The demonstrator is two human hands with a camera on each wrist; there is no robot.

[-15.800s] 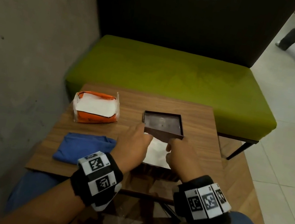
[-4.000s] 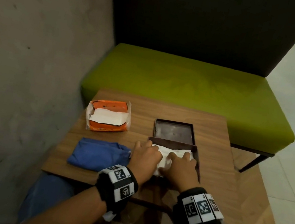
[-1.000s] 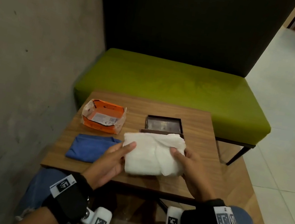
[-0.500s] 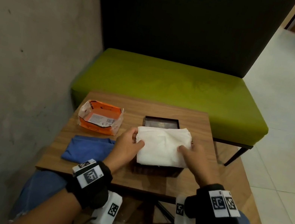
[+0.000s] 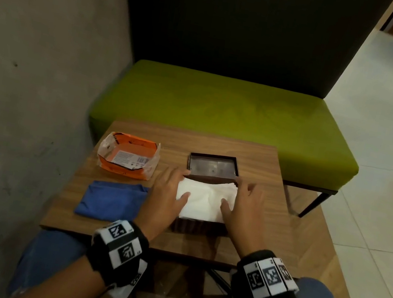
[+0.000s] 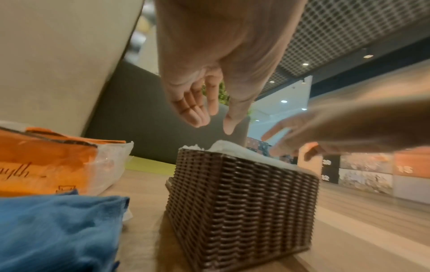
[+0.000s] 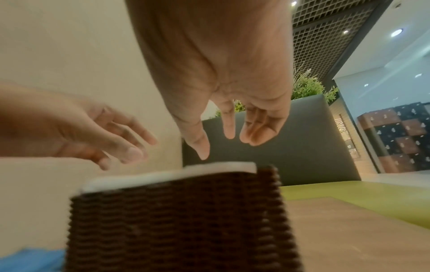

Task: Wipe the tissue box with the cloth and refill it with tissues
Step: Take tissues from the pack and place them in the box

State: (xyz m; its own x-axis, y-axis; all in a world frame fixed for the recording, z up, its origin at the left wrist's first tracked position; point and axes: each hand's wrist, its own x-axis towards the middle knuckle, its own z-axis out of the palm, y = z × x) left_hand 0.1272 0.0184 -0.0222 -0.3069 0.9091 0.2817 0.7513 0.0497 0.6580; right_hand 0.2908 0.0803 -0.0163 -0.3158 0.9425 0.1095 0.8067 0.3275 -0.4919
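Note:
A brown woven tissue box (image 5: 196, 227) stands near the table's front edge, with a white stack of tissues (image 5: 205, 199) lying in it and rising slightly above the rim. My left hand (image 5: 169, 191) is spread over the stack's left end and my right hand (image 5: 246, 205) over its right end. In both wrist views the box (image 6: 239, 202) (image 7: 177, 220) is close below, and the straight fingers (image 6: 193, 114) (image 7: 229, 127) hang a little above the tissues (image 7: 177, 174), holding nothing. The folded blue cloth (image 5: 110, 199) lies left of the box.
The box's dark lid (image 5: 212, 167) lies upturned just behind the box. An emptied orange tissue wrapper (image 5: 128, 155) sits at the table's back left. A grey wall runs along the left, and a green bench (image 5: 227, 115) stands behind the wooden table (image 5: 260, 165).
Half a second ago both hands gripped the tissue stack above the box. The stack now sits down in the box, and both hands have let go with their fingers straightened.

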